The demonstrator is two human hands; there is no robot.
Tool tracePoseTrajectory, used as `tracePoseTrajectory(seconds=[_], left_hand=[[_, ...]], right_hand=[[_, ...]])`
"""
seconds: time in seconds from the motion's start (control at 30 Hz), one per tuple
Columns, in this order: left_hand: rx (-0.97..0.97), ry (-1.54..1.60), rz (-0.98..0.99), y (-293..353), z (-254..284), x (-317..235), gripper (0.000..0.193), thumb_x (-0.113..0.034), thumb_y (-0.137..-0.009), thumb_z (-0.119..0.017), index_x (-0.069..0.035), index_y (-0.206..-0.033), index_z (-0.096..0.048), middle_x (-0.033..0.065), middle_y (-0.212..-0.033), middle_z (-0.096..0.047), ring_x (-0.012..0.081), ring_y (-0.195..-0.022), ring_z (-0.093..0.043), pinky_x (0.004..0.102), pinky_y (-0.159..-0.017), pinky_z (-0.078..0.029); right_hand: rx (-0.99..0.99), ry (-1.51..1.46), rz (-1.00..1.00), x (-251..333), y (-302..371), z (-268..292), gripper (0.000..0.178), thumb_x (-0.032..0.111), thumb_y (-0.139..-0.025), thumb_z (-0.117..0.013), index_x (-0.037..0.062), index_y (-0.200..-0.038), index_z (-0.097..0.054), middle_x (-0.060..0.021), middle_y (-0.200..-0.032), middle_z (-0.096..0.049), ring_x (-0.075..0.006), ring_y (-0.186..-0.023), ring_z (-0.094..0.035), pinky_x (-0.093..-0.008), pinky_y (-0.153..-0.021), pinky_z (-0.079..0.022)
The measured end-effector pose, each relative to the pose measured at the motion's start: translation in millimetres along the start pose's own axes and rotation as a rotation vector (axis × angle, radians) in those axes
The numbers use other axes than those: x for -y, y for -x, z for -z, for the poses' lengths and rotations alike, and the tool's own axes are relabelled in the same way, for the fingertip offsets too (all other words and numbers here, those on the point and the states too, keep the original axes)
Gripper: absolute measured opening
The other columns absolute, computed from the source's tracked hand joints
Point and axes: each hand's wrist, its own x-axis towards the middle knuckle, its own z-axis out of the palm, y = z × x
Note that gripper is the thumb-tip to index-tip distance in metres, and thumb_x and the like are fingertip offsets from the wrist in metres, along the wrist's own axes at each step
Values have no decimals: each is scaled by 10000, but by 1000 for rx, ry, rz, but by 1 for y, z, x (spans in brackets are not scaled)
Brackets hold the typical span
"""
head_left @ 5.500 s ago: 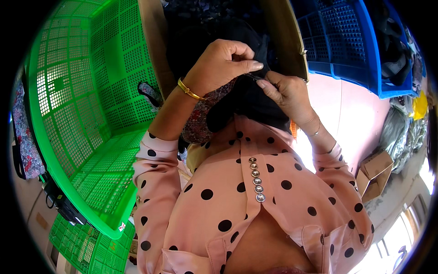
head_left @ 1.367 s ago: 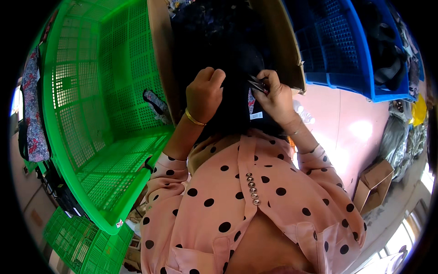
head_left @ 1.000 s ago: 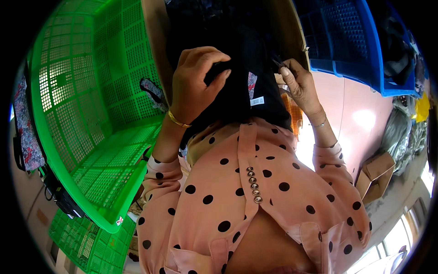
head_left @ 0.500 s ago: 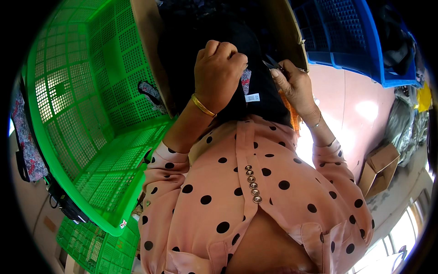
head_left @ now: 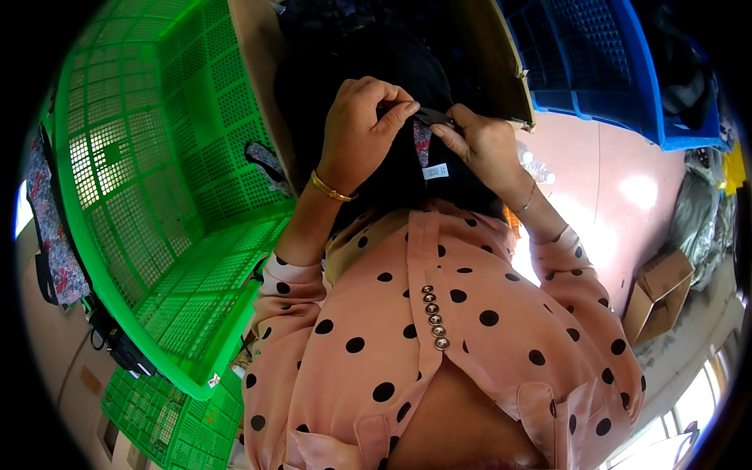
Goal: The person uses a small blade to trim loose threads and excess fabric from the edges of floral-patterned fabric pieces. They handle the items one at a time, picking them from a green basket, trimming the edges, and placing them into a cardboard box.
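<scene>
In front of me a black cloth piece point(head_left: 392, 176) lies across my lap, with a small floral part point(head_left: 422, 143) and a white label point(head_left: 435, 171) on it. My left hand point(head_left: 363, 125) is above it, thumb and forefinger pinched together; what lies between them is too small or dark to make out. Held in my right hand point(head_left: 484, 149) is a small dark pair of thread snips point(head_left: 432, 117), its tip pointing left, close to my left fingertips. The cloth's far part merges with the dark contents of an open cardboard box.
The cardboard box point(head_left: 507, 59) has walls on both sides of the cloth. A large green crate point(head_left: 168, 368) stands left, with a floral strap piece point(head_left: 265, 160) at its side. A blue crate point(head_left: 619, 117) is at the right, a small carton point(head_left: 658, 298) below it.
My left hand has turned from a fist into a fingertip pinch. My right hand has moved left, bringing the snips up to the left fingertips.
</scene>
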Motion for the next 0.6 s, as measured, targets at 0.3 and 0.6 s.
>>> tracePoseTrajectory(seconds=[0.3, 0.6], left_hand=[[-135, 563, 358, 0, 27, 2, 204, -167, -963, -575, 6, -1051, -635, 25, -928, -639, 84, -874, -581, 230, -806, -482], [-86, 556, 211, 25, 39, 8, 462, -109, -993, -493, -27, -1428, -363, 150, -1453, -408, 259, -1332, -429, 348, -1049, -399]], right_hand=[[27, -690, -305, -11, -11, -7, 352, 355, -944, -590, 16, -848, -585, -99, -617, -576, -155, -570, -600, -292, -515, -442], [198, -687, -257, -4, -59, -16, 294, 288, -854, -728, 21, -883, -609, 31, -559, -466, -72, -485, -438, -228, -465, -352]])
